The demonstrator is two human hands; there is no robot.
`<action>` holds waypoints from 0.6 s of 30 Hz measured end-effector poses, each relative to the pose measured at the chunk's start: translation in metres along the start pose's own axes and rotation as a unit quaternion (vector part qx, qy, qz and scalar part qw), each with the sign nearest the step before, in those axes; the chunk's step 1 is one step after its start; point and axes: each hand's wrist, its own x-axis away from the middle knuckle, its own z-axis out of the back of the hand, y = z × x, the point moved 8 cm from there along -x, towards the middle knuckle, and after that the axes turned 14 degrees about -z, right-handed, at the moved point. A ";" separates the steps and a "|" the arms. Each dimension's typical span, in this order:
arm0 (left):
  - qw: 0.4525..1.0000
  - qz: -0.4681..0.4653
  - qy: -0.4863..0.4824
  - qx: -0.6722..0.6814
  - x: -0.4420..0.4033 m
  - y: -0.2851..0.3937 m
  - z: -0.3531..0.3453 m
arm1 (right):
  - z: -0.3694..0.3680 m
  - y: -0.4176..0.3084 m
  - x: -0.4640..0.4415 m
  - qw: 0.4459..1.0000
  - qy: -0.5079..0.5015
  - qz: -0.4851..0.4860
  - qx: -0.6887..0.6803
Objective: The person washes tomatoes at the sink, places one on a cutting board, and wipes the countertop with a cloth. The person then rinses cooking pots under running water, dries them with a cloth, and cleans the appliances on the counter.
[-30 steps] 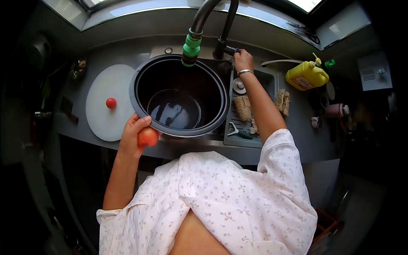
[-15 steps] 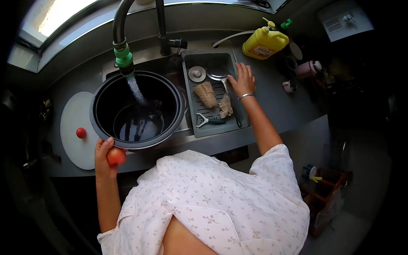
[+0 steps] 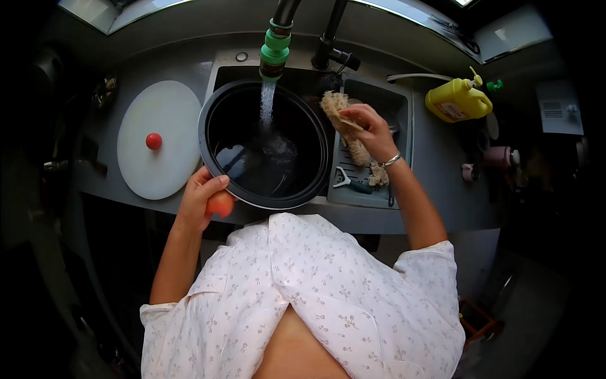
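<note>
My left hand [image 3: 201, 191] is closed around a tomato [image 3: 221, 204], orange-red and round, with the thumb resting on the pot's rim. The big black pot [image 3: 278, 203] sits in the sink, and water [image 3: 266, 104] runs into it from the green-collared faucet [image 3: 276, 47]. Over the drain tray [image 3: 404, 120], my right hand [image 3: 374, 134] pinches a beige, fibrous loofah [image 3: 334, 104] near the pot's right rim. Below that hand, another loofah piece [image 3: 360, 153], a smaller scrap [image 3: 379, 175] and a peeler [image 3: 353, 183] lie in the tray.
To the left, a white oval cutting board [image 3: 158, 180] carries a small red tomato [image 3: 153, 141]. A yellow pump jug [image 3: 456, 100] stands on the right counter, with a pink bottle [image 3: 499, 156] and a small cup [image 3: 469, 172] nearer me. A second black tap [image 3: 325, 50] rises behind the sink.
My right hand has gone from lying open at the tray's right edge to lifting a loofah toward the pot. My left hand still holds the tomato by the rim. The view has swung left.
</note>
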 end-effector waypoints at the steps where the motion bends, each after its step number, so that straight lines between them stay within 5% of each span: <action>1: 1.000 0.009 -0.015 0.002 0.000 -0.001 0.000 | -0.037 -0.024 -0.003 0.993 -0.038 0.054 0.094; 5: 0.999 0.018 -0.014 -0.024 0.003 -0.003 0.004 | -0.151 -0.029 -0.052 0.925 -0.119 0.229 0.278; 6: 1.000 0.018 -0.006 -0.022 0.004 -0.002 0.006 | -0.169 -0.010 -0.070 0.888 -0.120 0.183 0.404; 10: 1.000 0.005 0.023 -0.009 0.003 -0.001 0.009 | -0.216 0.070 -0.080 0.818 -0.135 0.056 0.556; 12: 0.998 0.015 0.031 0.048 0.005 -0.002 0.009 | -0.229 0.093 -0.049 0.699 -0.316 -0.029 0.640; 14: 0.998 0.022 0.026 0.058 0.008 -0.003 0.012 | -0.232 0.056 0.012 0.489 -0.572 -0.038 0.657; 16: 0.996 0.031 0.050 0.073 0.006 -0.006 0.018 | -0.251 0.050 0.040 0.465 -0.607 0.048 0.642; 18: 0.995 0.037 0.048 0.077 0.008 -0.004 0.021 | -0.275 0.012 0.034 0.746 -0.570 -0.025 0.342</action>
